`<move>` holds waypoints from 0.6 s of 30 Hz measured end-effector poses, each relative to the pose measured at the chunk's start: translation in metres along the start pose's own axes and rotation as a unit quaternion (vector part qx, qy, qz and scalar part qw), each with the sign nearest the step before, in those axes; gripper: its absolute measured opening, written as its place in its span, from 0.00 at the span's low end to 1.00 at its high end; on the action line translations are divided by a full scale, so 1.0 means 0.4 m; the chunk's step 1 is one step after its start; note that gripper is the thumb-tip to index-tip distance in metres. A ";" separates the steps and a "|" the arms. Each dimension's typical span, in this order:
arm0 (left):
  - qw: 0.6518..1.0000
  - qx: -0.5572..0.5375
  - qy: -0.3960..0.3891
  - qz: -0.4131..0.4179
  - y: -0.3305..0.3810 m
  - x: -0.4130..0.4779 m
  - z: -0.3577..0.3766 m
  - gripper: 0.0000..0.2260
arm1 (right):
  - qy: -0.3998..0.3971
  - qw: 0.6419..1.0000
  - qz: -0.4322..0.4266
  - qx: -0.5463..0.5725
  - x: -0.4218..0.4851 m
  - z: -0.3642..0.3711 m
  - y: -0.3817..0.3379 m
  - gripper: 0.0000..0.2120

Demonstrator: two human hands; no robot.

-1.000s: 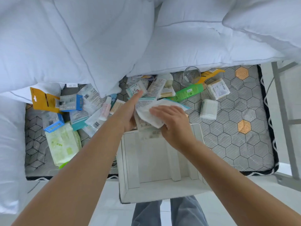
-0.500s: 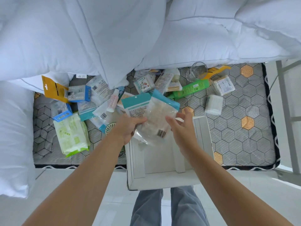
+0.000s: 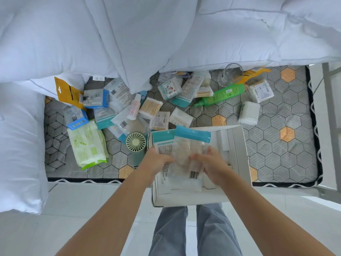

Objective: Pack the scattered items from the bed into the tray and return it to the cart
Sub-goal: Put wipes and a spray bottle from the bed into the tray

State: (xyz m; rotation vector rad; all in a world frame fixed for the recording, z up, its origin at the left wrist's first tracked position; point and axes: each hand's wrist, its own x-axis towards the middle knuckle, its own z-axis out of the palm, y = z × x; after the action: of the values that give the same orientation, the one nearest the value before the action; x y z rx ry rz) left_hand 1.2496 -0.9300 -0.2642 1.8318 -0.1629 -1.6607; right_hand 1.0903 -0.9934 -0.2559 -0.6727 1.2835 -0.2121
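Over the white tray (image 3: pixel 239 154) at lower centre of frame, both hands gripped teal-topped pouches.
Left hand (image 3: pixel 156 159) was closed on the rear pouch (image 3: pixel 162 143); right hand (image 3: pixel 210 163) was closed on the front clear pouch (image 3: pixel 190 150), both pouches held above the tray's compartments. Tray sat on the bed (image 3: pixel 276 154) edge, overhanging toward the person's legs. Scattered items lay upper left to upper right of it: green wipes pack (image 3: pixel 86 145), mini fan (image 3: pixel 135 143), green bottle (image 3: pixel 221 95), glass (image 3: pixel 229 74), cotton swab packs (image 3: pixel 150 108).
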 end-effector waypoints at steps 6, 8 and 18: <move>0.998 0.037 0.049 0.012 -0.081 -0.016 0.020 0.22 | -0.003 0.999 0.029 -0.032 -0.012 -0.004 0.052 0.14; 0.998 0.029 0.052 0.023 -0.081 -0.022 0.028 0.25 | -0.012 0.998 0.021 -0.051 -0.021 0.003 0.055 0.13; 0.991 0.019 0.092 0.094 0.000 -0.044 -0.026 0.14 | -0.050 0.991 -0.019 -0.120 -0.018 0.107 -0.006 0.09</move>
State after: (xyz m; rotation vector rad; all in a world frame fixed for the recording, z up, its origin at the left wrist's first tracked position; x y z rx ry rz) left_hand 1.2559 -0.9174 -0.2496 1.9229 -0.2803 -1.3612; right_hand 1.1286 -0.9772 -0.2434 -0.9035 1.2097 -0.0539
